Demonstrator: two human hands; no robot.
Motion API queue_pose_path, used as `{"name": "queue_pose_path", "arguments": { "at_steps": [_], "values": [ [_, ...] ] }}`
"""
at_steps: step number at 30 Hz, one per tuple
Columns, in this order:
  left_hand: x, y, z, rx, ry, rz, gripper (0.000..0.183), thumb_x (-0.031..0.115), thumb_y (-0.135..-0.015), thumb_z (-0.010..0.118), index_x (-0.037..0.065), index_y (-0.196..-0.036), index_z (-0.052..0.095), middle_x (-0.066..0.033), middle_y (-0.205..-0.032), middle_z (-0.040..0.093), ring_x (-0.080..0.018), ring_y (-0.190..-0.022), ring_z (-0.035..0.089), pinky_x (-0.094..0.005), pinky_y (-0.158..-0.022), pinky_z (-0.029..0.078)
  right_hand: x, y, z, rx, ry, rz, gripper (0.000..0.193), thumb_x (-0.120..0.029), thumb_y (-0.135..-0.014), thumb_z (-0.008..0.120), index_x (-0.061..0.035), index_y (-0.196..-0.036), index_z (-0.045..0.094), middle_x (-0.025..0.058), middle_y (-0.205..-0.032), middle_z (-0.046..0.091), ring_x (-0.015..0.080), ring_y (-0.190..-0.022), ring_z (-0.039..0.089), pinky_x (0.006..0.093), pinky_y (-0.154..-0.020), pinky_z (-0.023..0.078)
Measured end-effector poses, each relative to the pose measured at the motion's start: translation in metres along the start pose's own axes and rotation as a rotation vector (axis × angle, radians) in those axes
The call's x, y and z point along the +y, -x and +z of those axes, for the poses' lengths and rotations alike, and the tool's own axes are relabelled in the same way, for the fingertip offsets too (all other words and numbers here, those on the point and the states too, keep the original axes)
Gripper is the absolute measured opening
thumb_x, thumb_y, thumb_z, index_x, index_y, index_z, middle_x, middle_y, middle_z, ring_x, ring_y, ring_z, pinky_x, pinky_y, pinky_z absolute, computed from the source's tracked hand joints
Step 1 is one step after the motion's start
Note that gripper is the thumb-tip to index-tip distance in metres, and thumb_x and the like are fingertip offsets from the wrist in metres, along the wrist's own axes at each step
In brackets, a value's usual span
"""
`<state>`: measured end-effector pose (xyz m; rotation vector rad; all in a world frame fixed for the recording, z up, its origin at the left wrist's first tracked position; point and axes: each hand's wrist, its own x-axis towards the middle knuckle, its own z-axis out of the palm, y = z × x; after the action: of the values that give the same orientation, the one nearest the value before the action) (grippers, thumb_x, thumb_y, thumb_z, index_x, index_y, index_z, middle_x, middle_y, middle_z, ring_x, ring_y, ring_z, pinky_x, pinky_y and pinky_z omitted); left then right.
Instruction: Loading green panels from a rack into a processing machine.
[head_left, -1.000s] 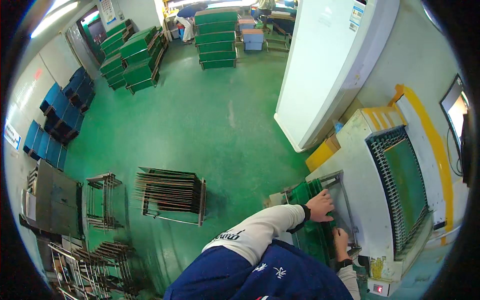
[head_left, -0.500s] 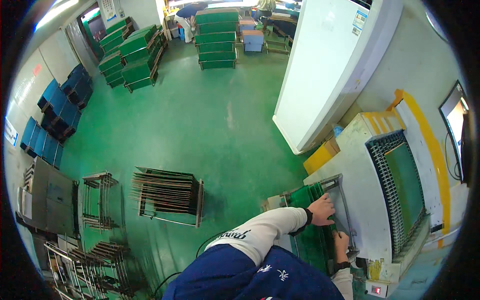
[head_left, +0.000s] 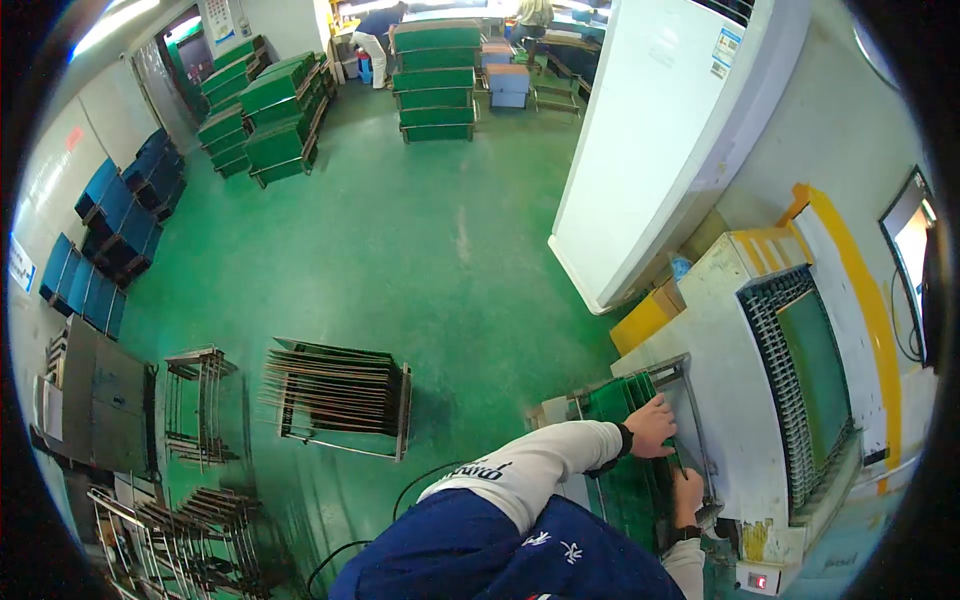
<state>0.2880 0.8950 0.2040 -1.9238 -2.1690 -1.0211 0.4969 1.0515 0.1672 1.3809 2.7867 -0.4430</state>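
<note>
Hands (head_left: pixel 665 455) on green boards (head_left: pixel 625 440), metal rack (head_left: pixel 690 400)

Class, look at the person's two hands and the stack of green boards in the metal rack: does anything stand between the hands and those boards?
Nothing visible does. The left hand already rests on the top edges of the green boards in the metal rack, and the right hand touches them lower down.

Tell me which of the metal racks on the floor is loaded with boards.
The middle rack, nearest the person: it holds a row of thin boards. The rack to its left is a bare frame.
</note>
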Motion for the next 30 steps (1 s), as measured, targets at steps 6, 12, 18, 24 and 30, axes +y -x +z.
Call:
{"name": "queue_pose_path", "arguments": {
  "at_steps": [6,12,18,24,30],
  "values": [
    [0.001,0.000,-0.008,-0.044,0.026,-0.018,0.042,0.048,-0.077,0.065,0.007,-0.087,0.068,-0.0089,-0.086,0.061,-0.0260,-0.098,0.054,-0.0459,-0.102,0.029,-0.011,0.006,-0.009,0.002,-0.041,-0.036,0.040,-0.041,-0.083,0.063,-0.0006,-0.079,0.059,0.0207,-0.078,0.061,0.0412,-0.072,0.058,0.0492,-0.061,0.040],
    [0.000,0.000,-0.009,-0.102,0.049,-0.030,0.044,0.049,-0.079,0.065,0.006,-0.090,0.067,-0.0102,-0.091,0.061,-0.0279,-0.099,0.053,-0.0485,-0.105,0.029,-0.017,0.010,-0.008,0.082,-0.105,-0.031,0.036,-0.032,-0.081,0.061,0.0035,-0.076,0.058,0.0254,-0.073,0.056,0.0450,-0.069,0.052,0.0505,-0.060,0.038],
    [0.000,-0.007,-0.006,-0.103,0.052,-0.032,0.045,0.050,-0.078,0.066,0.007,-0.087,0.067,-0.0095,-0.088,0.061,-0.0271,-0.097,0.054,-0.0450,-0.102,0.030,0.010,-0.006,0.003,0.134,-0.088,-0.155,0.037,-0.033,-0.080,0.063,0.0031,-0.073,0.056,0.0248,-0.070,0.053,0.0432,-0.066,0.051,0.0497,-0.059,0.036],
    [-0.003,-0.015,-0.005,-0.108,0.044,-0.043,0.042,0.049,-0.079,0.065,0.008,-0.088,0.069,-0.0084,-0.090,0.063,-0.0261,-0.099,0.053,-0.0451,-0.100,0.032,0.007,-0.014,-0.001,0.035,-0.014,-0.097,0.035,-0.033,-0.082,0.064,0.0013,-0.079,0.060,0.0235,-0.079,0.059,0.0446,-0.077,0.054,0.0507,-0.065,0.040],
    [-0.005,-0.024,0.003,-0.119,0.015,-0.043,0.042,0.049,-0.080,0.064,0.008,-0.089,0.070,-0.0100,-0.091,0.063,-0.0273,-0.101,0.054,-0.0467,-0.102,0.031,0.017,-0.026,0.002,0.103,0.004,-0.130,0.036,-0.034,-0.083,0.063,0.0014,-0.078,0.058,0.0225,-0.079,0.059,0.0439,-0.076,0.055,0.0503,-0.064,0.040]
  ]
}}
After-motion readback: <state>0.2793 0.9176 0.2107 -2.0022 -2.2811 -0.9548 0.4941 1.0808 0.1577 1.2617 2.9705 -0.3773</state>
